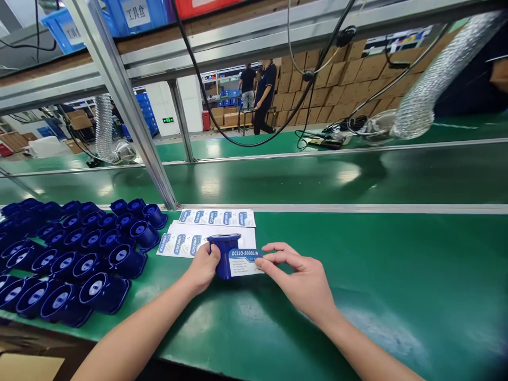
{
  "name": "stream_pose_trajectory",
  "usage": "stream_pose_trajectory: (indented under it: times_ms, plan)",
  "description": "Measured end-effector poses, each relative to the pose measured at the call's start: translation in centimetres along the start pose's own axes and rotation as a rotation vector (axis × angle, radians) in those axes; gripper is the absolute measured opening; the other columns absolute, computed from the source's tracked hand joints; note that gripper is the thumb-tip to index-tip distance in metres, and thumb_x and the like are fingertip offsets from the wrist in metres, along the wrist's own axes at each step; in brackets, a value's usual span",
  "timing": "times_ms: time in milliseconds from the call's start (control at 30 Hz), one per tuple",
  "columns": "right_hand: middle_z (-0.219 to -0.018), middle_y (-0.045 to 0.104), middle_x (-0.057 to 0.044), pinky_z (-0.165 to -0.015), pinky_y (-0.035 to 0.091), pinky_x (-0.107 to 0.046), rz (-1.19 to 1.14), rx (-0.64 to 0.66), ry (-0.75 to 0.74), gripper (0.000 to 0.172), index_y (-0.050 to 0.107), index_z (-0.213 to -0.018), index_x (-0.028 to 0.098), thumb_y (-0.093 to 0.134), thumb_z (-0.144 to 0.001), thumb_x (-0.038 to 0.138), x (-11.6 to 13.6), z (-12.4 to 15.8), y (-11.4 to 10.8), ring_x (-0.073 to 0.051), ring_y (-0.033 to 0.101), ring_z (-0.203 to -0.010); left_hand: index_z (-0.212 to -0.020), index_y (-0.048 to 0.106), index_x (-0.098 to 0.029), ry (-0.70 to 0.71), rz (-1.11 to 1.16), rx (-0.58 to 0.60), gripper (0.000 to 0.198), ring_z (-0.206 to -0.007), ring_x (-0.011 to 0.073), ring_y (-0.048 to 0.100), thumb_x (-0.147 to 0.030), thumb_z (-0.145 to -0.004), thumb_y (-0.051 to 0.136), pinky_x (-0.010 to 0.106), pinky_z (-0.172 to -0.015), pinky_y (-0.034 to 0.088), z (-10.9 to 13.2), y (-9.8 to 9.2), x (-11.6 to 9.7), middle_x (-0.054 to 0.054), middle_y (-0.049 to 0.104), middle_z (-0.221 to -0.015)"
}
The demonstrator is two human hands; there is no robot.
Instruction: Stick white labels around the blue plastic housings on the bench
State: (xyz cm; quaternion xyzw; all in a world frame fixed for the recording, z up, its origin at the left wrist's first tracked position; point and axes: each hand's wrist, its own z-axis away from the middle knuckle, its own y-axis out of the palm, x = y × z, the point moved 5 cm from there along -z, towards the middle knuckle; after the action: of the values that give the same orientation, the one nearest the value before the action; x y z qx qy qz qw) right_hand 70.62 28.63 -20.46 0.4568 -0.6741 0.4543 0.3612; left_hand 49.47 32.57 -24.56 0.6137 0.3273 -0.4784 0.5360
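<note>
My left hand [204, 267] is closed around the left side of a dark blue plastic housing [223, 256], round with a flanged rim on top, held above the green bench. Between thumb and fingertips, my right hand [304, 278] pinches the right end of a blue and white label [244, 262] printed "DC52Q-5000L/H". The label's left part lies against the housing's side; how much of it sticks there I cannot tell. Behind the housing, label sheets [216, 217] with several blue and white labels lie on the bench.
Several rows of similar blue housings [105, 288] cover the bench at left. A metal post [130, 111] rises behind them. Black cable [206, 111] hangs across the middle. A silver duct [420, 106] stands at far right. Two people [264, 95] are in the background near stacked cartons [309, 90].
</note>
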Motion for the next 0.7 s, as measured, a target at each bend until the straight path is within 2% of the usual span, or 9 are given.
stream_pose_trajectory:
  times_ms: [67,100,167,233,367,467,700]
  plan:
    - [-0.082,0.081,-0.003,-0.084,0.06,-0.04,-0.011,-0.014,-0.022,0.016,0.081,-0.072,0.03,0.081,-0.083,0.042,0.1,0.0,0.0,-0.03,0.075,-0.099,-0.122,0.076,-0.016,-0.024,0.02,0.043,0.091,-0.111,0.0394,0.075,-0.087,-0.065,0.075,0.052,-0.1,0.059,0.3,0.7,0.2,0.018,0.081,-0.114]
    - [-0.078,0.08,-0.002,-0.088,0.06,-0.042,-0.009,-0.033,-0.051,0.011,0.083,-0.082,0.03,0.081,-0.083,0.042,0.2,0.0,-0.2,-0.03,0.076,-0.098,-0.124,0.075,-0.017,-0.029,0.031,0.058,0.092,-0.112,0.0391,0.075,-0.088,-0.066,0.073,0.052,-0.1,0.059,0.4,1.0,0.1,0.018,0.08,-0.116]
    - [-0.068,0.077,0.001,-0.097,0.059,-0.047,0.001,-0.085,-0.109,0.027,0.081,-0.109,0.029,0.08,-0.084,0.04,0.6,0.0,-0.6,-0.03,0.076,-0.097,-0.125,0.075,-0.018,-0.031,0.072,0.083,0.091,-0.113,0.0383,0.075,-0.088,-0.067,0.071,0.05,-0.101,0.059,0.6,1.5,0.0,0.017,0.08,-0.119]
    - [-0.066,0.076,0.002,-0.1,0.058,-0.049,-0.003,-0.098,-0.123,0.04,0.075,-0.124,0.027,0.079,-0.086,0.04,0.7,0.0,-1.0,-0.03,0.075,-0.1,-0.123,0.077,-0.017,-0.027,0.109,0.107,0.088,-0.111,0.0374,0.075,-0.086,-0.067,0.073,0.048,-0.101,0.058,0.8,1.8,-0.1,0.018,0.08,-0.118]
    - [-0.091,0.081,-0.007,-0.097,0.059,-0.049,-0.075,0.008,-0.013,0.031,0.081,-0.105,0.027,0.076,-0.087,0.052,0.1,-0.1,-1.1,-0.032,0.073,-0.108,-0.119,0.079,-0.015,-0.024,0.121,0.115,0.086,-0.104,0.035,0.077,-0.084,-0.067,0.075,0.044,-0.096,0.059,1.0,2.1,0.0,0.018,0.081,-0.113]
    - [-0.107,0.08,-0.011,-0.094,0.059,-0.048,-0.132,0.086,0.071,0.035,0.083,-0.094,0.027,0.074,-0.086,0.061,-0.1,0.1,-0.8,-0.034,0.071,-0.111,-0.117,0.079,-0.015,-0.039,0.104,0.106,0.086,-0.098,0.0326,0.077,-0.084,-0.067,0.075,0.042,-0.092,0.059,1.1,2.1,0.2,0.017,0.081,-0.107]
    - [-0.103,0.075,-0.01,-0.093,0.056,-0.043,-0.138,0.183,0.112,0.039,0.078,-0.08,0.026,0.071,-0.086,0.063,0.7,0.4,-0.3,-0.031,0.07,-0.105,-0.113,0.08,-0.016,-0.029,0.068,0.11,0.083,-0.094,0.03,0.077,-0.085,-0.068,0.074,0.039,-0.088,0.06,1.0,2.2,0.2,0.015,0.081,-0.105]
